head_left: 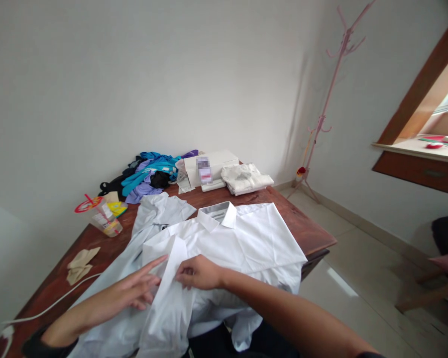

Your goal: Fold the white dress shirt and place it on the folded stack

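A white collared shirt lies spread over the table in front of me, its collar toward the wall and its lower part hanging over the near edge. On its left side a strip of the cloth stands up in a fold. My right hand is at the right of that fold, fingers curled and pinching the shirt's fabric. At the left of the fold is my left hand, its fingers stretched and apart, close to the cloth. Under the shirt's left side lies a pale grey-blue garment.
Behind are a heap of blue, purple and black clothes, a white box and folded white clothing. Left on the wooden table stand a plastic cup with straw, a beige cloth and a white cable. A pink coat rack stands in the corner.
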### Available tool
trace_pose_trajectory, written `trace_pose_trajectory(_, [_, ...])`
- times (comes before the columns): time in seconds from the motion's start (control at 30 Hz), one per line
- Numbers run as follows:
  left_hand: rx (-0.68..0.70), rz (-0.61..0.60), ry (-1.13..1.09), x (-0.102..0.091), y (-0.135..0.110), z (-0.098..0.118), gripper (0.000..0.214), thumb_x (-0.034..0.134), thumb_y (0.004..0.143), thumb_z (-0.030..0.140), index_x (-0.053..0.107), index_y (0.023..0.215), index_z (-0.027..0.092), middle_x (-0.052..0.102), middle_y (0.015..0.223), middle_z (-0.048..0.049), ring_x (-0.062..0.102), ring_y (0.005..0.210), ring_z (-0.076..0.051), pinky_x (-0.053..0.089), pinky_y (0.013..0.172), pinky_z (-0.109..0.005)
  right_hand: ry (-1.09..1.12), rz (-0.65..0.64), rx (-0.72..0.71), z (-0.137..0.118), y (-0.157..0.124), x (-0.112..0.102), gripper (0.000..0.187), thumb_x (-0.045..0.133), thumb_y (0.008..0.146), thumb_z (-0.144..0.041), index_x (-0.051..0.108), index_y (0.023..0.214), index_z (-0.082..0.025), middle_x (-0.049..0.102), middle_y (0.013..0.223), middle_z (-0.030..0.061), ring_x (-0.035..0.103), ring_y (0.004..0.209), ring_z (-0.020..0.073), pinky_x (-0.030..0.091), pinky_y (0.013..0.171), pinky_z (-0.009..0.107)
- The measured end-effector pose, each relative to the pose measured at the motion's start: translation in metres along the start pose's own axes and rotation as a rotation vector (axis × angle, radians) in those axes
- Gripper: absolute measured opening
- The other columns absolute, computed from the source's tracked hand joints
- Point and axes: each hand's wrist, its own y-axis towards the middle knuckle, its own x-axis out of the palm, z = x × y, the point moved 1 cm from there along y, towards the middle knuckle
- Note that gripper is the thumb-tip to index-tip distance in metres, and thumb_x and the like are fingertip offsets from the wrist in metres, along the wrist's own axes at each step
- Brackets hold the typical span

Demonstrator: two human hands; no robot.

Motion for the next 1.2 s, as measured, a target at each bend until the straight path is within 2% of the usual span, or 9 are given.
trace_pose_trajectory(0.1, [-0.044,-0.123,0.217,0.019,-0.018,-0.007,0.068,0.053,0.092,0.065,0.042,0.153,0.038,0.068,0.111,-0.0034,0.062,0.102,-0.023,0.048,0.093,-0.031,0.262,-0.012,0.162,-0.003,0.001,-0.002,0.018,0.062,0.093,-0.033,0.066,0.086,-0.017,0.065,0.069,-0.0005,0.063,0.061,0.0131,0.048,0.057,0.022])
trace_pose_trajectory(0.3, [0.016,0.070,0.408,0.046,-0.010,-0.009,0.048,0.059,0.089,0.061,0.077,0.116,0.026,0.072,0.107,-0.0072,0.064,0.098,-0.027,0.049,0.092,-0.034,0.393,0.004,0.200,-0.001,0.010,0.000,0.033,0.071,0.085,-0.047,0.064,0.081,-0.016,0.067,0.070,0.0009,0.065,0.063,0.0136,0.046,0.053,0.021])
trace_pose_trajectory(0.43, [0.092,0.068,0.192,0.037,0.002,0.008,0.038,0.070,0.083,0.058,0.082,0.093,0.023,0.076,0.091,-0.0062,0.067,0.088,-0.026,0.053,0.079,-0.032,0.556,0.014,0.220,-0.004,0.013,-0.006,0.040,0.072,0.080,-0.055,0.065,0.083,-0.015,0.069,0.072,0.0024,0.066,0.066,0.0152,0.048,0.056,0.023])
trace_pose_trajectory(0.6, [0.162,0.132,-0.361,0.030,0.017,0.046,0.042,0.081,0.077,0.044,0.078,0.112,0.021,0.077,0.105,-0.0079,0.070,0.095,-0.025,0.056,0.082,-0.031,0.661,0.280,0.158,-0.031,-0.009,-0.029,0.039,0.071,0.081,-0.052,0.065,0.100,-0.018,0.072,0.095,0.0050,0.068,0.080,0.0175,0.051,0.068,0.029])
trace_pose_trajectory(0.73, [0.343,0.015,-0.607,0.045,0.044,0.084,0.060,0.083,0.077,0.027,0.065,0.134,0.025,0.061,0.142,-0.0107,0.070,0.110,-0.027,0.054,0.096,-0.036,0.471,0.686,0.043,-0.038,-0.049,-0.061,0.030,0.063,0.087,-0.046,0.066,0.100,-0.020,0.070,0.097,0.0036,0.063,0.088,0.0185,0.049,0.082,0.031])
trace_pose_trajectory(0.87, [0.469,-0.067,-0.590,0.069,0.093,0.106,0.071,0.080,0.079,0.019,0.054,0.144,0.028,0.035,0.162,-0.0120,0.063,0.124,-0.032,0.053,0.099,-0.040,0.146,0.898,0.065,-0.024,-0.095,-0.094,0.035,0.059,0.088,-0.047,0.064,0.110,-0.020,0.068,0.115,0.0088,0.063,0.099,0.0236,0.051,0.082,0.035])
trace_pose_trajectory(0.93, [0.463,-0.112,-0.587,0.080,0.121,0.107,0.073,0.076,0.079,0.016,0.050,0.146,0.030,0.027,0.165,-0.0132,0.061,0.125,-0.033,0.054,0.096,-0.043,0.007,0.898,0.087,-0.019,-0.117,-0.103,0.039,0.056,0.091,-0.048,0.063,0.118,-0.021,0.063,0.128,0.0110,0.061,0.110,0.0260,0.053,0.085,0.037])
trace_pose_trajectory(1.03, [0.421,-0.135,-0.572,0.093,0.154,0.101,0.080,0.071,0.073,0.008,0.048,0.146,0.030,0.022,0.166,-0.0150,0.059,0.126,-0.034,0.053,0.098,-0.046,-0.164,0.741,0.112,-0.015,-0.142,-0.100,0.046,0.059,0.092,-0.046,0.058,0.132,-0.024,0.057,0.138,0.0116,0.057,0.123,0.0277,0.051,0.098,0.044])
trace_pose_trajectory(1.2, [0.503,-0.179,-0.608,0.105,0.162,0.099,0.086,0.064,0.070,0.005,0.042,0.146,0.039,0.012,0.169,-0.0074,0.049,0.136,-0.033,0.051,0.100,-0.047,-0.428,0.544,0.131,-0.010,-0.151,-0.075,0.093,0.079,0.076,-0.040,0.034,0.155,-0.023,0.039,0.157,0.0139,0.037,0.145,0.0317,0.032,0.119,0.049])
